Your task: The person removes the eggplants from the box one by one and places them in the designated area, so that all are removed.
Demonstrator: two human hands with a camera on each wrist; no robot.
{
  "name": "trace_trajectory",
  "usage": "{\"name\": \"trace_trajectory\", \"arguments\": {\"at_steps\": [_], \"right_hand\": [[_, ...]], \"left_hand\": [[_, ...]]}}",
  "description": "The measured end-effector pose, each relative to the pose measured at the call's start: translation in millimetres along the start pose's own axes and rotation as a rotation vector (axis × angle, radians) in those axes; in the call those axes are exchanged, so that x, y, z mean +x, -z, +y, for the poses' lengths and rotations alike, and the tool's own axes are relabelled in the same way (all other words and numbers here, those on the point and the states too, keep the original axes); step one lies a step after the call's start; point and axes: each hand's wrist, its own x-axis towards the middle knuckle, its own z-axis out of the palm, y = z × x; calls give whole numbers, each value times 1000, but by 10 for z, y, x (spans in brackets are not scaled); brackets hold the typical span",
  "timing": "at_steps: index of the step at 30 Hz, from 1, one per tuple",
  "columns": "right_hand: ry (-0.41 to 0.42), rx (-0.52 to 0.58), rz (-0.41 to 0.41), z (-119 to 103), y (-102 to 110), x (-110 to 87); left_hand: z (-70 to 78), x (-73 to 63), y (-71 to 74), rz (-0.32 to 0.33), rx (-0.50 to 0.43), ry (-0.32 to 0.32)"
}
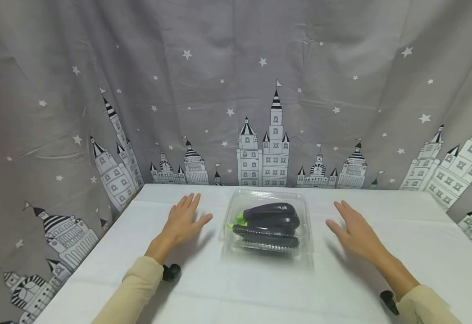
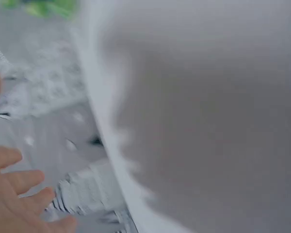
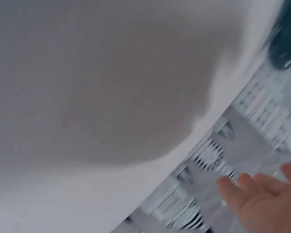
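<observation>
A clear plastic box point(image 1: 236, 202) sits on the white table, with several dark purple eggplants point(image 1: 270, 220) with green stem ends inside it. To the left of the box, my left hand point(image 1: 183, 220) hovers over the table with fingers spread and nothing in it. My right hand point(image 1: 355, 231) is held out on the other side, apart from the box, its fingers straight and the palm bare. The left wrist view catches the green stem ends point(image 2: 39, 7) at its top edge; a dark, glossy eggplant point(image 3: 286, 41) shows at the right wrist view's upper right.
A white cloth covers the table point(image 1: 260, 288). Behind it hangs a grey curtain point(image 1: 220, 67) printed with castles and stars, which also runs down the left side. Each wrist wears a small black camera, such as the black device point(image 1: 171, 272) on the left.
</observation>
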Motion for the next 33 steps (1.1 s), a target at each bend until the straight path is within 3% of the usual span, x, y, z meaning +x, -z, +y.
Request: {"name": "trace_trajectory", "arguments": {"at_steps": [2,4,9,14,19,33], "right_hand": [[-19,139,3,-80,16,-37],[-59,261,-17,-174,41,-85],[-137,449,-127,-370,26,-213],[-179,558,-240,-520,-78,-327],[-213,661,-287,-667,-181,-383],[-161,755,-257,-775,-275,-408]], "left_hand": [[103,-14,26,30,-141,-23],[234,-30,46,15,-323,-27],[546,-135,15,-136,-661,11],[690,-274,-105,-255,-847,40],[738,-356,-206,-253,-921,61],[728,-405,-342,-240,-866,121]]}}
